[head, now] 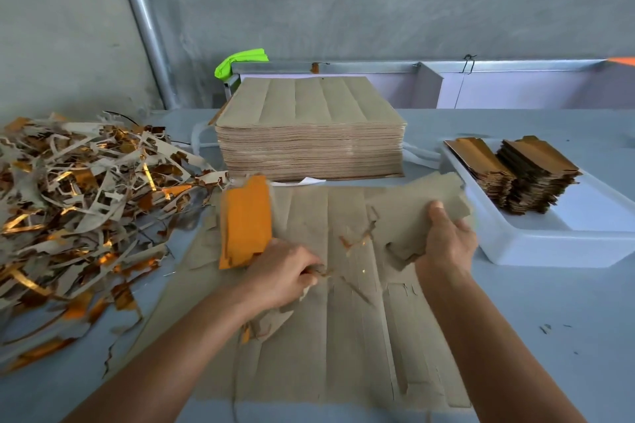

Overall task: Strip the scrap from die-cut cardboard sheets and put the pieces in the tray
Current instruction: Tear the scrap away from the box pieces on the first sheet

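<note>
**Bench layout, head view**

Die-cut sheet (330, 336) lies flat on the table (549, 336), nearest the viewer, centre. Directly behind it: stack of uncut sheets (309, 134). Left of both: scrap heap (75, 203), spreading along the table's left side up to the sheet's left edge. Right of the sheet: tray (556, 244), holding two stacks of stripped pieces (515, 172) side by side in its far end. Left hand (285, 271) rests on the sheet left of centre, just beside a lifted piece (245, 220). Right hand (446, 237) at the sheet's right part, gripping a raised flap (412, 213), possibly several layers; blurred. A wall (343, 3) stands behind the table.
</note>
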`<state>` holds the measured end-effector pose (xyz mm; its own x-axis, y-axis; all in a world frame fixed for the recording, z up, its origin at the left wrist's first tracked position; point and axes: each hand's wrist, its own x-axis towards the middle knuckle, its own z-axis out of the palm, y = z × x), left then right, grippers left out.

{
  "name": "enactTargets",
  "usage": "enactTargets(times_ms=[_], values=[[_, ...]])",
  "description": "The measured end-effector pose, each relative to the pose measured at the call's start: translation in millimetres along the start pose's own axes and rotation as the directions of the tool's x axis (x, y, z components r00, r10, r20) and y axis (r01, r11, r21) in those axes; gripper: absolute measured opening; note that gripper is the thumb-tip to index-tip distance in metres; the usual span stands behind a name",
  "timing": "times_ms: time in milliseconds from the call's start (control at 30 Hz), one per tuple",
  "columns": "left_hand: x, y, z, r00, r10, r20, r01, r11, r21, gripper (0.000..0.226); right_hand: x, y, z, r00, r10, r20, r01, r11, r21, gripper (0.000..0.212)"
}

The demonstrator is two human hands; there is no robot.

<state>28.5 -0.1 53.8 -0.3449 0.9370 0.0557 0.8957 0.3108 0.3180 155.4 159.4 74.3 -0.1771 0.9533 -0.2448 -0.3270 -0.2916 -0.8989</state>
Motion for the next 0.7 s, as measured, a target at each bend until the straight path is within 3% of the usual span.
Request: enactTargets(times_ms=[67,167,333,433,533,633,700], values=[[-4.4,-10.8,-0.4,0.992,0.063,-0.109,-0.065,0.998,-0.018,0.009,13.3,-8.0,-6.7,0.997,-0.059,-0.040,0.059,0.998,-0.008,0.003],[-11.9,-17.6,-5.8,0.969,0.147,-0.198,-0.164,0.984,-0.073,0.009,25.7,-8.4,-14.0,0.990,-0.139,-0.001,0.137,0.977,-0.160,0.009],[-13.6,-1.7,-4.7,0.935,0.340,-0.103,-0.346,0.937,-0.052,0.018,21.8,8.7,-7.9,0.938,-0.208,0.277,0.309,0.863,-0.399,0.049],[-10.4,3.3,-7.4,0.972,0.235,-0.027,-0.236,0.953,-0.190,0.034,18.0,16.3,-2.2,0.928,-0.169,0.333,0.302,0.864,-0.403,0.061],[-7.8,-1.9,-29.9,0.994,0.091,-0.064,-0.108,0.921,-0.373,0.035,18.0,21.0,-4.2,0.919,-0.138,0.368,0.313,0.823,-0.473,0.063],[-3.4,-7.6,-59.7,0.989,-0.042,-0.145,-0.066,0.740,-0.670,0.028,20.2,26.8,-8.1,0.905,-0.103,0.413,0.331,0.781,-0.530,0.063],[1.9,-12.7,-75.7,0.971,-0.085,-0.225,-0.106,0.689,-0.717,0.031,21.0,28.9,-8.0,0.897,-0.096,0.431,0.346,0.760,-0.550,0.063]])
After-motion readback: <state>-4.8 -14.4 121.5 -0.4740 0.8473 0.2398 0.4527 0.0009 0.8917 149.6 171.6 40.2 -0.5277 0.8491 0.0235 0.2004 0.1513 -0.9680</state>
